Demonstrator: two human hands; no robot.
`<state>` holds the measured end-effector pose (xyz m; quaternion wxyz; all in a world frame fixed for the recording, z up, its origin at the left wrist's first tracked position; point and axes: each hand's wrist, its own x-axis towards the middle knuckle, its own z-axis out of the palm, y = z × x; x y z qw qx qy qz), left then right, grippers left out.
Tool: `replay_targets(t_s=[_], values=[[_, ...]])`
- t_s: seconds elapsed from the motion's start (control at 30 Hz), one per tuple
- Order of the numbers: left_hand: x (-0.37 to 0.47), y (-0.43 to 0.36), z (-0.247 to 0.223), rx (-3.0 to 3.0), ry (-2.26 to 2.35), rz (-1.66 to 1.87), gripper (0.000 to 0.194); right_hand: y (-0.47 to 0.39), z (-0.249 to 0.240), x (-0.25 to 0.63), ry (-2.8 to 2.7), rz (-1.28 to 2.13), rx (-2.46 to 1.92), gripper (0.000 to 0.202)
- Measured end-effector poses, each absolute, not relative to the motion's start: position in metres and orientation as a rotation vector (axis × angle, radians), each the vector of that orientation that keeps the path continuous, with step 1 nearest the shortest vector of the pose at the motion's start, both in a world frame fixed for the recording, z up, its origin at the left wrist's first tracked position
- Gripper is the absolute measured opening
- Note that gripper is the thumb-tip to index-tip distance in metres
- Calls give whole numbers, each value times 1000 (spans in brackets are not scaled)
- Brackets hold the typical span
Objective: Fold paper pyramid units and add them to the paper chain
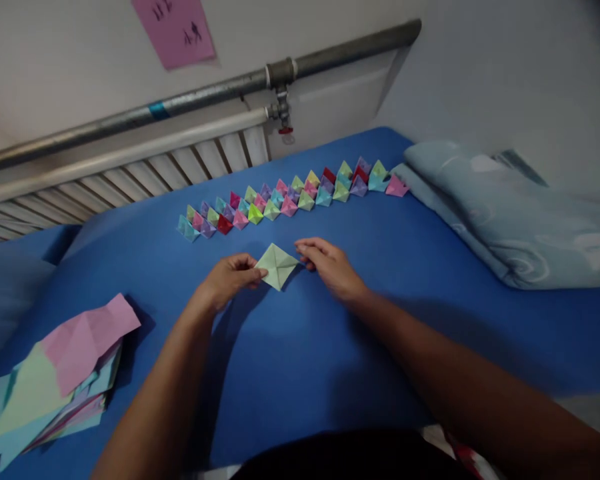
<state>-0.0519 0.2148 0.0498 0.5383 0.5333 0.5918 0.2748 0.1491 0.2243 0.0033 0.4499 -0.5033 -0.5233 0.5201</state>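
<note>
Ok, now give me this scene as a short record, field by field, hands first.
left hand: pinching the pale green folded paper
right hand: fingers at the paper's right corner, contact unclear
beyond hands: long slanting band of small colorful folded pieces
left side: pile of loose paper, pink sheet on top
right side: folded light blue blanket
surface: blue
behind: radiator, metal pipe

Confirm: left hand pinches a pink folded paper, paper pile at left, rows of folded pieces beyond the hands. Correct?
Wrong colour: in the head view, the left hand pinches a pale green paper. The rest holds: paper pile at left, rows beyond the hands.
</note>
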Motion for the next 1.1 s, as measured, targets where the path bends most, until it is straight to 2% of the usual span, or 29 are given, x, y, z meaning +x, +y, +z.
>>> replay_targets(t_s=[0.13, 0.27, 0.53, 0.83, 1.1], values=[[-39, 206, 44, 843, 1287, 1095, 36, 218, 8, 139, -1082, 1556, -1118, 35], [-21, 199, 33, 616, 1178, 1246, 43, 205, 14, 124, -1055, 1572, -1075, 32], [1, 183, 17, 544, 1096, 1221, 37, 203, 13, 119, -952, 1514, -1166, 25], [-32, 187, 24, 965, 1183, 1119, 17, 208, 6, 133, -1357, 1580, -1244, 21], [-42, 188, 22, 1134, 1254, 977, 20, 204, 14, 133, -1456, 1567, -1278, 19]])
